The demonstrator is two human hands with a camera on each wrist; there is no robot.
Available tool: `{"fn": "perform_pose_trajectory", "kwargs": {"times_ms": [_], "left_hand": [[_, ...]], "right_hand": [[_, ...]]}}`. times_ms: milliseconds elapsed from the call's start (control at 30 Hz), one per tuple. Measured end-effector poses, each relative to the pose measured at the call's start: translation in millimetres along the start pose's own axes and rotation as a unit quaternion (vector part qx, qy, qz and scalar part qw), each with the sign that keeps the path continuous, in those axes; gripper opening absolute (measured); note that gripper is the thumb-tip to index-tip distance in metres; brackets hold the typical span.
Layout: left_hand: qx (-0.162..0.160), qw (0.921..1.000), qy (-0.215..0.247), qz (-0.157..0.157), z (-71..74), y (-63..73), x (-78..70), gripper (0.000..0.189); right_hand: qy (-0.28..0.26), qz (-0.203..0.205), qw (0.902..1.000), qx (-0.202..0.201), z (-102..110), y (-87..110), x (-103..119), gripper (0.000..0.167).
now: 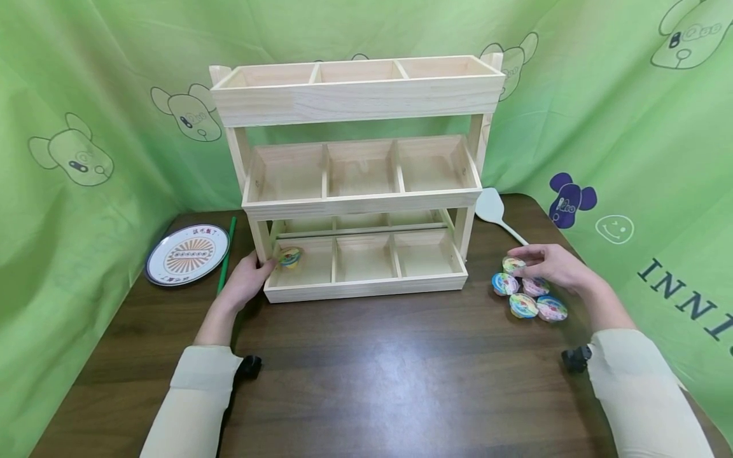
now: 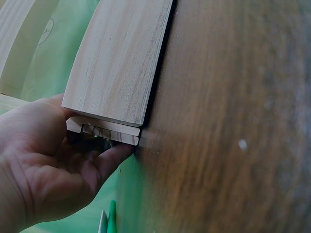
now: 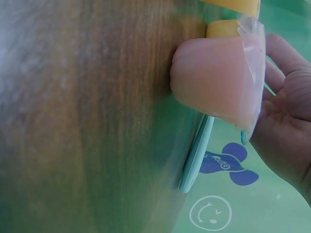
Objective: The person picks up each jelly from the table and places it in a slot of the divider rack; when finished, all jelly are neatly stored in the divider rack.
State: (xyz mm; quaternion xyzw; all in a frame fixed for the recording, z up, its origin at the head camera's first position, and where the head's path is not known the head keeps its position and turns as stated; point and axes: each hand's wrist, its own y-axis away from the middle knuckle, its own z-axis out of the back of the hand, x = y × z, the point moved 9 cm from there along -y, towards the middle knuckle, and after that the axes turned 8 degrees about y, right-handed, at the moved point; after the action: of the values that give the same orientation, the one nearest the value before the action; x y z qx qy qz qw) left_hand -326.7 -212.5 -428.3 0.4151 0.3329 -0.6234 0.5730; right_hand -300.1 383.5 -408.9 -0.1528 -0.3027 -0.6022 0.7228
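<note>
A three-tier wooden shelf rack [image 1: 366,205] stands on the table. My left hand [image 1: 247,280] grips the left end of its bottom tray; the left wrist view shows the hand [image 2: 53,165] wrapped round the tray's end. One jelly cup [image 1: 289,257] sits in the bottom tray's left compartment. At the right, my right hand [image 1: 552,266] pinches the farthest jelly cup [image 1: 513,263] of a small cluster between thumb and fingers. Beside it are several more cups, including a blue-lidded one [image 1: 505,284]. A pink jelly cup [image 3: 214,80] hides the fingertips in the right wrist view.
Left of the rack lies a white plate [image 1: 189,256] with a blue rim, and a green stick [image 1: 226,257] beside it. A pale spatula [image 1: 490,206] lies behind the cups at the right. Green printed cloth [image 1: 366,38] hangs round the brown table [image 1: 366,375].
</note>
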Motion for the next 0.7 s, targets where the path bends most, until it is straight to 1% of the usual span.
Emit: {"fn": "perform_pose_trajectory", "kwargs": {"times_ms": [67,233,467,600,700], "left_hand": [[0.001,1.0,0.0,0.0,-0.1,-0.1,-0.4,0.061],[0.001,1.0,0.001,0.002,0.0,0.8,-1.0,0.061],[0.001,1.0,-0.001,0.002,0.6,1.4,-2.0,0.061],[0.004,1.0,-0.002,0.006,0.1,2.4,-2.9,0.062],[0.008,0.9999,0.0,0.007,-0.9,2.8,-4.1,0.062]], "right_hand": [[-0.006,-0.006,1.0,-0.001,-0.2,-1.6,-1.9,0.06],[0.017,-0.014,0.9998,-0.001,0.1,-4.6,-4.3,0.064],[0.03,-0.017,0.9994,-0.011,0.7,-6.8,-2.6,0.064],[0.049,-0.018,0.9983,-0.028,3.2,-7.6,-1.5,0.064],[0.046,-0.019,0.9976,-0.048,7.3,-6.7,-1.8,0.062]]}}
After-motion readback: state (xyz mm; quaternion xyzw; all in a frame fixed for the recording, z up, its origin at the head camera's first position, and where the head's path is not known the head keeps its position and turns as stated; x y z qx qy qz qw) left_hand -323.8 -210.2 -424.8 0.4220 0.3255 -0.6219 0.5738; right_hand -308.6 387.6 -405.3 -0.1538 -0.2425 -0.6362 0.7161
